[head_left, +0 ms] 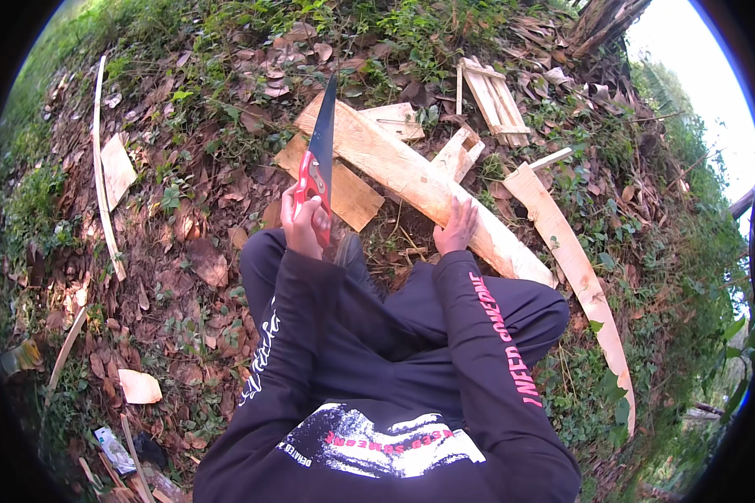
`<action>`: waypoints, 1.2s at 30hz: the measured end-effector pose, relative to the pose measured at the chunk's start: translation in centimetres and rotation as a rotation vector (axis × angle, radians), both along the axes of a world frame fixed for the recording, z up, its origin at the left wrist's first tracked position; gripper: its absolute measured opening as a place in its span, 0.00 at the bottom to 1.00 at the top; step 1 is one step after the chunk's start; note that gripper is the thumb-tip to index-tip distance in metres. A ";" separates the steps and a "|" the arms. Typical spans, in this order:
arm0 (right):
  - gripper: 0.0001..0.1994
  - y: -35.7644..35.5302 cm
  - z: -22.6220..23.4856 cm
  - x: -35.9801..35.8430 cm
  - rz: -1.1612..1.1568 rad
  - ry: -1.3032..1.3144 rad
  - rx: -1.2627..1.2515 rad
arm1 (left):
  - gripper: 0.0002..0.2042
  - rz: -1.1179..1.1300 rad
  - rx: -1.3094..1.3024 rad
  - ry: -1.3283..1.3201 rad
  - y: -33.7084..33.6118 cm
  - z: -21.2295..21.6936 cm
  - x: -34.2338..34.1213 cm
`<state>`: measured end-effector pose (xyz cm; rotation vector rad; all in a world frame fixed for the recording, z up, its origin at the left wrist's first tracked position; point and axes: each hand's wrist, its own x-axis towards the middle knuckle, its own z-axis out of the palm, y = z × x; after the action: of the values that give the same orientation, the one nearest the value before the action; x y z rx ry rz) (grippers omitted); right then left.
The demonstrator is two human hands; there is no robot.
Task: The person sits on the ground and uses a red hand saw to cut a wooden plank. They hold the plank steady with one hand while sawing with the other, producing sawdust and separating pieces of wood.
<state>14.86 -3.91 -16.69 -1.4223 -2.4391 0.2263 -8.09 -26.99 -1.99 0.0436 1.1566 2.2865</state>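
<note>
My left hand (305, 223) is closed round the red handle of a handsaw (321, 155). The saw's dark blade points away from me and overlaps the far end of a long wooden plank (411, 172); whether it touches the wood I cannot tell. Across the ground in front of my legs, the plank slants from far left to near right. My right hand (457, 225) lies on its near edge with the fingers stretched out. Under the plank's left side is a flat piece of board (348, 197), partly hidden by the saw.
A small slatted wooden frame (495, 101) lies far right, with a joined wooden piece (459, 154) nearer the plank. One long board (575, 260) runs down the right. Thin strips (102, 168) and offcuts (139, 386) lie left on leafy ground.
</note>
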 end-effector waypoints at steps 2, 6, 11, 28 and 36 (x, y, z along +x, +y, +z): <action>0.48 0.4 0.0 -0.2 0.010 0.024 0.023 | 0.19 -0.009 0.008 0.012 0.2 0.1 -0.1; 0.48 1.0 0.3 -0.6 0.012 0.029 0.034 | 0.19 -0.018 0.030 0.017 0.6 0.6 -0.5; 0.48 0.8 0.6 -0.6 0.003 0.038 0.004 | 0.20 -0.010 0.036 0.016 0.8 0.4 -0.5; 0.47 1.2 1.0 -0.6 -0.001 0.012 -0.016 | 0.20 -0.021 0.030 0.045 1.1 0.3 -0.4; 0.47 1.2 0.8 -0.7 -0.003 0.022 0.010 | 0.20 -0.024 0.021 0.040 1.1 0.7 -0.3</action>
<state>14.21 -2.75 -15.85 -1.4118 -2.4167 0.2275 -8.34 -25.94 -1.26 0.1104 1.1456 2.2868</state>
